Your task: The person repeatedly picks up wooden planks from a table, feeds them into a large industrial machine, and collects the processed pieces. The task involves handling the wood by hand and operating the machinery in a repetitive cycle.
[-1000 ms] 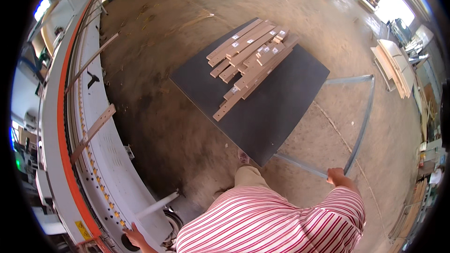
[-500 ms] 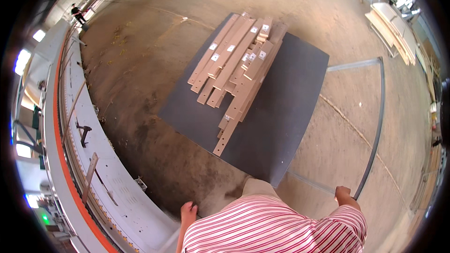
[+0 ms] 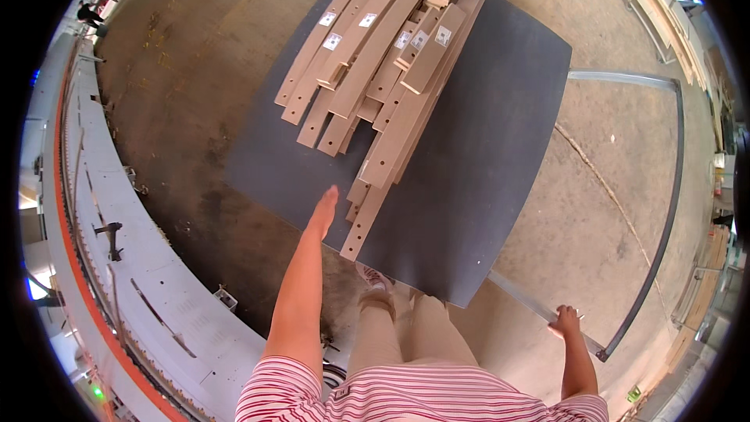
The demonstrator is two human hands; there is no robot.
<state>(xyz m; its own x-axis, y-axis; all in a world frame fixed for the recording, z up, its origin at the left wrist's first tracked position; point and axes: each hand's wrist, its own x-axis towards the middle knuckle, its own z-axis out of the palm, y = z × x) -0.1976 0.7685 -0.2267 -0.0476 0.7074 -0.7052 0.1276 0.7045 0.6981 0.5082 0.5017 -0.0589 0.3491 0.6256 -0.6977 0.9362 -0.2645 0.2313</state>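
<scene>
My left hand reaches forward over the near left part of a dark grey panel, its fingers stretched out and nothing in them. Just ahead and to its right lies a stack of brown boards, long and short, of uneven lengths. Small holes mark their ends, and white labels are stuck on several. My right hand is out to the right, in front of a grey metal frame in the picture. Its fingers are curled, with a small pale tip showing beside them; what it is stays unclear.
Along the left runs a long white machine bed with an orange edge strip. Pale sheets lean on a rack at the far right. A person in dark clothes stands far off at the upper left.
I have come nearer to the panel and boards. My left hand has moved up from beside my body and stretched out over the panel. The right hand's fingers have loosened somewhat.
</scene>
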